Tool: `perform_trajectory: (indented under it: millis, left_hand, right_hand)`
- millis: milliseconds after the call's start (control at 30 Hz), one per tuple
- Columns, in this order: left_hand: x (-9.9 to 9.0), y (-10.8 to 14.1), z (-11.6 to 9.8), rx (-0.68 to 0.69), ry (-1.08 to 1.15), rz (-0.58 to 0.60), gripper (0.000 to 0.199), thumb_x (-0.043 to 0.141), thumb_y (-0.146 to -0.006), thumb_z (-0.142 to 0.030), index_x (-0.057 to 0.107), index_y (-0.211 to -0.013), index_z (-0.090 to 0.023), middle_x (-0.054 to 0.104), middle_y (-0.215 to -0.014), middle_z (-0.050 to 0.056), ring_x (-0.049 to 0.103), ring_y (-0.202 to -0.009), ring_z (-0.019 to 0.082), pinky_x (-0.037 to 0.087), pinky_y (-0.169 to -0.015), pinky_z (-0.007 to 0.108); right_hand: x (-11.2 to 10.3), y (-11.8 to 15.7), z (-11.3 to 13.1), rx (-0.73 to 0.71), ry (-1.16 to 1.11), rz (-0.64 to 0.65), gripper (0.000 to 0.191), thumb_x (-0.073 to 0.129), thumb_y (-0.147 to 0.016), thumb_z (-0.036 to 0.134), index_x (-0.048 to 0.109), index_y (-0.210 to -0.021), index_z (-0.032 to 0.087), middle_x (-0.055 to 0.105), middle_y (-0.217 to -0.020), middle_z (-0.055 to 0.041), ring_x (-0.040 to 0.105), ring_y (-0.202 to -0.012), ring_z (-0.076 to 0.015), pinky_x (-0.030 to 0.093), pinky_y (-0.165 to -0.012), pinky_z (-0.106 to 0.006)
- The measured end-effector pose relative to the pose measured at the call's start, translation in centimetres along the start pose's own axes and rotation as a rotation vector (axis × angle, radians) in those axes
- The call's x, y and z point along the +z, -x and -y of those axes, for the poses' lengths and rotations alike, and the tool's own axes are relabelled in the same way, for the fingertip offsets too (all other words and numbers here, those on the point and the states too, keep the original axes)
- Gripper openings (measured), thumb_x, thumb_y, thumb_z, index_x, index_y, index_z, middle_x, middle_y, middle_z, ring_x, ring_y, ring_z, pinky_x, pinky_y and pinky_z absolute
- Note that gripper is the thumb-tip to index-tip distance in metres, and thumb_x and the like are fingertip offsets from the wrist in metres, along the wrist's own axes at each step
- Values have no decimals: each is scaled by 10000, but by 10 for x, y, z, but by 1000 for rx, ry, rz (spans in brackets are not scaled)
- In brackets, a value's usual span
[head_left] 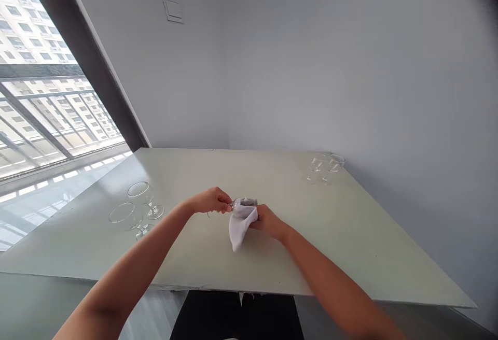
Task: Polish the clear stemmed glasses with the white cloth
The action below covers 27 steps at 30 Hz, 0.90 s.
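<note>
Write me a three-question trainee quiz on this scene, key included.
1. Which hand holds the white cloth against the held glass?
2. True or false: the stemmed glasses on the left lie on their sides.
3. How many glasses stand at the far right corner of the table? A) one B) two C) four

Key: 1. The right hand. 2. False; they stand upright. 3. B, two glasses.

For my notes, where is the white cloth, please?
The cloth is central in the head view, in the right hand, against a glass in the left hand.
</note>
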<state>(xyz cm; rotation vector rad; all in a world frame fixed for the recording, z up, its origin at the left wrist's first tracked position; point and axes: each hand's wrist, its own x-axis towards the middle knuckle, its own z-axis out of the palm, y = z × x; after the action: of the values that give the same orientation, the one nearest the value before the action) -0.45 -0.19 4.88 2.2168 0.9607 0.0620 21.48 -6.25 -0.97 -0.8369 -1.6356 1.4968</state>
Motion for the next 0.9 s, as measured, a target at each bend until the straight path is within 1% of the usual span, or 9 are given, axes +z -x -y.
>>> perform_trajectory:
  millis: [67,200,300,367,467,567,667,733,900]
  left_hand:
    - [0,3,-3,3,-35,-13,311,461,-788,-451,651,-807,-206,586,-684,-5,502,-604,118,374,-544,233]
    - [20,2,-17,163,-531,-504,258,443,-836,-293,595,-1029,-216,620,-877,63,529,-841,189,373,-772,344]
    - [30,0,-23,255,-810,-655,245,422,-843,-193,573,-1035,-192,608,-781,77,520,-806,191,332,-817,386]
    - [28,1,-24,265,-816,-621,209,417,-854,-228,598,-954,-197,582,-676,49,510,-711,168,343,-768,353]
    - [16,7,-22,209,-611,-498,217,433,-846,-319,628,-844,-222,553,-602,9,483,-613,135,339,-651,284]
    - [7,14,-18,50,-188,-291,214,496,-785,-386,650,-774,-238,509,-546,-20,437,-522,105,287,-517,237]
    - [8,19,-11,-80,277,-11,265,567,-707,-441,650,-720,-190,485,-548,-21,412,-489,87,278,-470,221]
    - [13,20,-5,-120,512,95,316,586,-686,-465,638,-719,-155,474,-553,-16,414,-486,85,306,-475,226]
    - [26,22,8,-167,879,34,396,607,-687,-467,634,-866,-115,433,-555,-28,414,-477,74,351,-504,246]
  right_hand:
    - [4,-4,-5,18,-54,-45,57,658,-637,193,640,-597,156,584,-609,0,542,-618,-136,426,-602,-277]
    - [0,-12,-10,103,-338,-206,99,686,-600,230,653,-662,160,568,-578,5,513,-545,-118,408,-521,-251]
    - [-4,-11,-10,85,-445,-239,138,685,-615,271,644,-706,177,550,-592,22,474,-539,-88,390,-516,-223]
    - [-4,-9,-9,74,-415,-194,115,686,-618,261,631,-662,170,540,-587,24,469,-547,-88,396,-535,-228]
    - [-2,-4,-5,28,-193,-120,75,659,-644,229,625,-622,165,563,-623,8,511,-609,-123,434,-603,-271]
    - [-1,0,0,-105,178,-34,136,544,-745,226,643,-663,183,593,-675,-11,549,-684,-162,454,-684,-325]
    - [-5,1,5,-198,325,31,162,524,-758,204,673,-693,215,629,-730,-10,571,-766,-183,438,-780,-351]
    - [-12,1,8,-247,400,43,182,516,-768,203,694,-785,238,657,-821,-13,580,-846,-198,427,-825,-365]
    - [-42,2,12,-310,420,-190,233,561,-754,227,682,-950,264,662,-989,-28,573,-975,-241,409,-894,-420]
